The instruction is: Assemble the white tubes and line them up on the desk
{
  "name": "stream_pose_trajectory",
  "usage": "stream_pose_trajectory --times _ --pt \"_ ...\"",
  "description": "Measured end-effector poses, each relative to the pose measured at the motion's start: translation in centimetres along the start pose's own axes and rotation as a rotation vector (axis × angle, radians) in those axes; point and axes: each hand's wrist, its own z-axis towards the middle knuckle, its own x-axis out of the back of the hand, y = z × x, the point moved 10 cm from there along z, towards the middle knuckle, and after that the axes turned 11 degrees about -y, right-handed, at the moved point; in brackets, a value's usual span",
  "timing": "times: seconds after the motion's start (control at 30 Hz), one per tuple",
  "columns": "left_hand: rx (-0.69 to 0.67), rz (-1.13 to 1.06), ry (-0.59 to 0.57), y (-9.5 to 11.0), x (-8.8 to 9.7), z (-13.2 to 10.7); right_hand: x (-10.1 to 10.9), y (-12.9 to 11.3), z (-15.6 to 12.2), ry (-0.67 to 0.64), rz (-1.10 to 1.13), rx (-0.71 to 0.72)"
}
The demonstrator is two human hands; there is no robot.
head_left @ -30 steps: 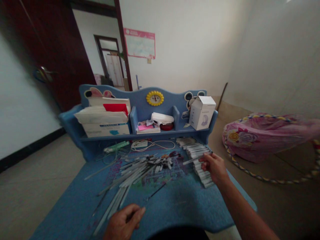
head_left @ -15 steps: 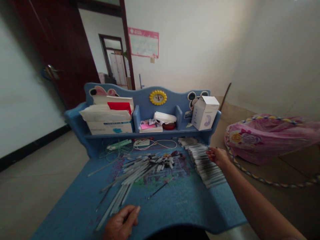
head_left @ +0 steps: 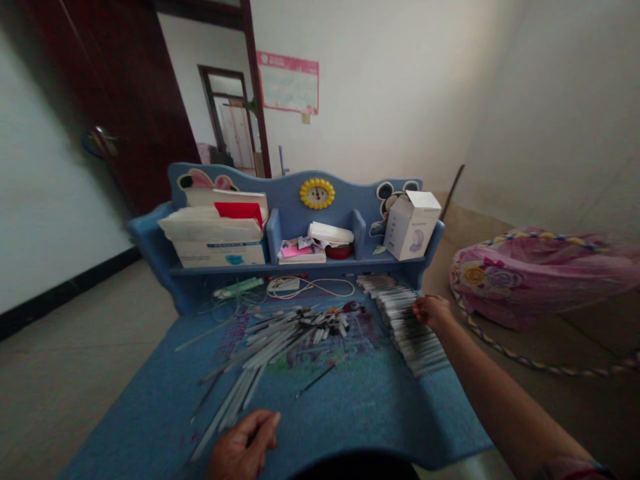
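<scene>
One row of thin rods (head_left: 407,330) lay centre-right, by the bunched right hand (head_left: 432,312), one loose heap (head_left: 267,351) mid-frame, above the curled left hand (head_left: 243,445), both grips unclear

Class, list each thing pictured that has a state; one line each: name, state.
Heap of slim whitish sticks, jumbled
Row of slim whitish sticks, side by side
Right hand, fingers bent at the row
Left hand, loosely curled
White cardboard box, upright, top flap raised
Thin white cable, looped
Dark red wooden door, open
</scene>
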Motion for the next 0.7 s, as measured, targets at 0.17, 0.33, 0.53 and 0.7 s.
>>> stream_pose_trajectory --times 0.17,0.33,0.53,0.7 --pt "0.01 0.018 -0.03 0.0 -0.1 0.0 0.3 0.3 0.2 0.04 -0.071 -0.036" --pt "0.012 0.035 -0.048 -0.2 -0.3 0.4 0.1 -0.5 -0.7 0.023 -0.108 0.048" --pt "0.019 0.01 -0.064 -0.4 -0.4 0.2 -4.4 -1.2 -4.9 -0.218 -0.151 0.197" --pt "0.0 0.01 -0.089 -0.1 -0.7 0.0 -12.1 3.1 -11.7 -0.601 -0.299 0.184"
